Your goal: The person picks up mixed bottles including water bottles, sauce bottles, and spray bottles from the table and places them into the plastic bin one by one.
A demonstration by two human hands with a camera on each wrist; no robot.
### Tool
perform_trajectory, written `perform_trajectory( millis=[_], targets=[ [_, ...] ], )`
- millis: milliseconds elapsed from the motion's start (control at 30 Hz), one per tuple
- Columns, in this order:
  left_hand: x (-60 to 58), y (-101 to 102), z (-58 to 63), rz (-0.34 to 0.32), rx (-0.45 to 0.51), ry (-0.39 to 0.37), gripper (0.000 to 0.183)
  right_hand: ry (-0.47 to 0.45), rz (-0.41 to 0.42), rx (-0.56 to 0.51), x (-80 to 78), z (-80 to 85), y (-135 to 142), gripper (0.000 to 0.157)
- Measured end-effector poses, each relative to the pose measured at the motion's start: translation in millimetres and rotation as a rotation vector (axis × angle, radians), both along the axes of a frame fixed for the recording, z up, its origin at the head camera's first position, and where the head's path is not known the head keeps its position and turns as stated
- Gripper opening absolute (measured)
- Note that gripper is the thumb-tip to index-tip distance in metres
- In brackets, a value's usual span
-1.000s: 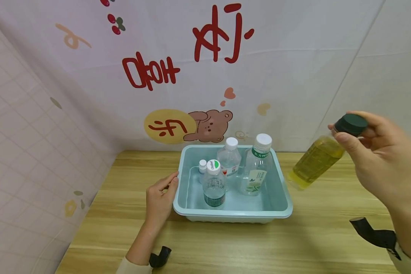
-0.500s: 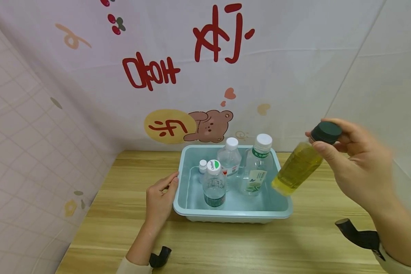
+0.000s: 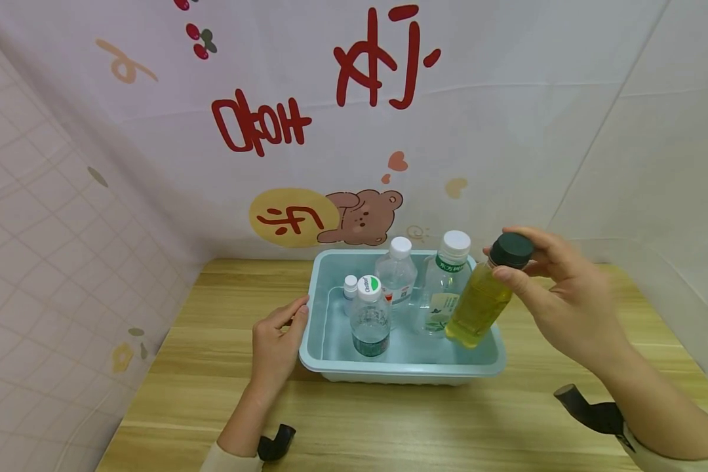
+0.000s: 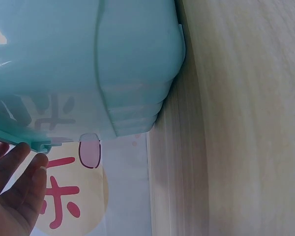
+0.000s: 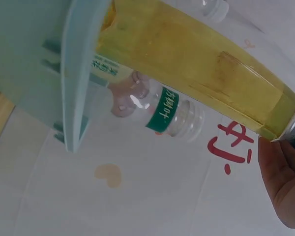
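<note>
My right hand grips a bottle of yellow liquid near its dark green cap. The bottle is tilted, its base over the right part of a light blue plastic basin. In the right wrist view, the yellow bottle passes behind the basin's rim. At the basin's left side, my left hand pinches the rim, and the left wrist view shows its fingers at the edge. Inside stand a tall clear bottle with a green neck band and a clear bottle with a green-and-white cap.
A white-capped clear bottle and a tiny white-capped bottle also stand in the basin, towards the back and left. The basin sits on a wood-grain table, close to a printed cloth wall.
My right hand has carried the yellow bottle left and down, from the basin's right side to over its inside. The left hand has stayed at the rim.
</note>
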State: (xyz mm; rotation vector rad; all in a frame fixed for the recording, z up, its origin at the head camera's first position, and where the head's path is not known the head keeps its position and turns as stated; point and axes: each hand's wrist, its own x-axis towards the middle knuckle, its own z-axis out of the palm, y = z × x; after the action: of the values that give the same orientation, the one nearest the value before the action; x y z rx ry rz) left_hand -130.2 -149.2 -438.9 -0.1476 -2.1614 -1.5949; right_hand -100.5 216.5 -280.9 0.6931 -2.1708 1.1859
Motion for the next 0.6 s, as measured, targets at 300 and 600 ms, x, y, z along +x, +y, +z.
perform_trajectory(
  millis=[300,600],
  targets=[
    [-0.1,-0.3,0.4,0.003,-0.004,-0.007,0.022,-0.072,-0.058,0.059,-0.9,-17.8,-12.2,0.064],
    [-0.4,-0.2,-1.1,0.005,-0.01,0.009,0.022,-0.119,0.009,0.048,-5.7,-36.9,-20.1,0.062]
  ],
)
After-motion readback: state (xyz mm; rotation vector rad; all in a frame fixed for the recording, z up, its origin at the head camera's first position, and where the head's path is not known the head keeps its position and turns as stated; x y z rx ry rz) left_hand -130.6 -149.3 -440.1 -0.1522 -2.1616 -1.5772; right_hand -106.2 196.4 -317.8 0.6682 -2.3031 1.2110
